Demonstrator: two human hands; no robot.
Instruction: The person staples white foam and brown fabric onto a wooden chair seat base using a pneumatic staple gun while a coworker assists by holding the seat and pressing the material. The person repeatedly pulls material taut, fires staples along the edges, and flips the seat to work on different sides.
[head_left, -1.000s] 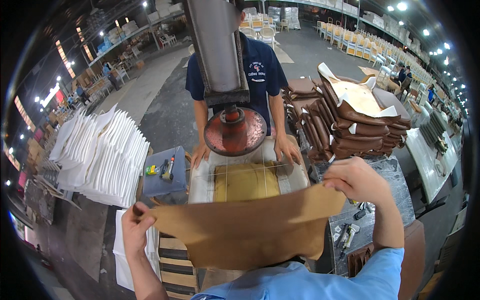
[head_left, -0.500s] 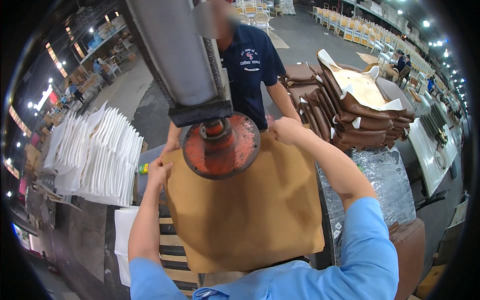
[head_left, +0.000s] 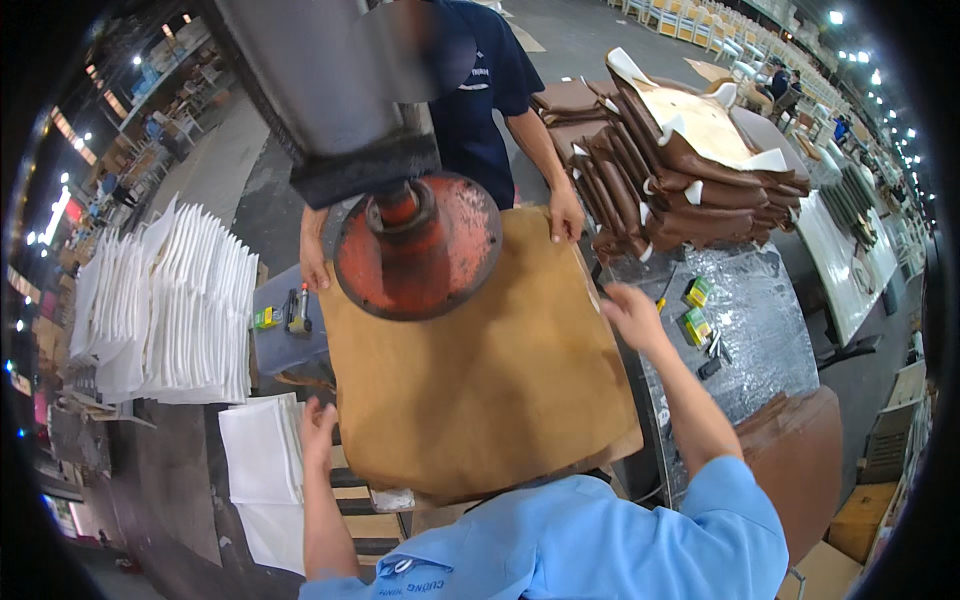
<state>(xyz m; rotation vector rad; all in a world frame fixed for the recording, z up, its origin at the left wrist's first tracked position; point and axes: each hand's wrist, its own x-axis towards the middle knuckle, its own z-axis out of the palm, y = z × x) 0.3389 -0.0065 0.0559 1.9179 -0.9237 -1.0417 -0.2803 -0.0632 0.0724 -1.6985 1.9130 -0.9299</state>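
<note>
A broad tan sheet [head_left: 470, 400] lies in front of me, under a round red press plate [head_left: 425, 255] on a heavy metal column [head_left: 340, 90]. My left hand [head_left: 318, 432] is beside the sheet's left edge, fingers apart and nothing in them. Just off the right edge, my right hand [head_left: 632, 315] is also open and holds nothing. Across from me, a co-worker's hands [head_left: 566, 213] touch the far corners of the sheet. Something pale shows under its near edge, mostly hidden.
White padding sheets [head_left: 180, 310] are stacked at the left; more white sheets [head_left: 262, 460] lie nearer. Brown upholstered pads [head_left: 690, 200] are piled at the far right. A plastic-wrapped table [head_left: 770, 320] holds small green-yellow boxes [head_left: 697, 325]. A staple gun [head_left: 299, 312] lies left of the press.
Both my hands have let go of the sheet's far corners and come back toward me along its sides. The co-worker's hands now rest at those corners. My view has shifted slightly.
</note>
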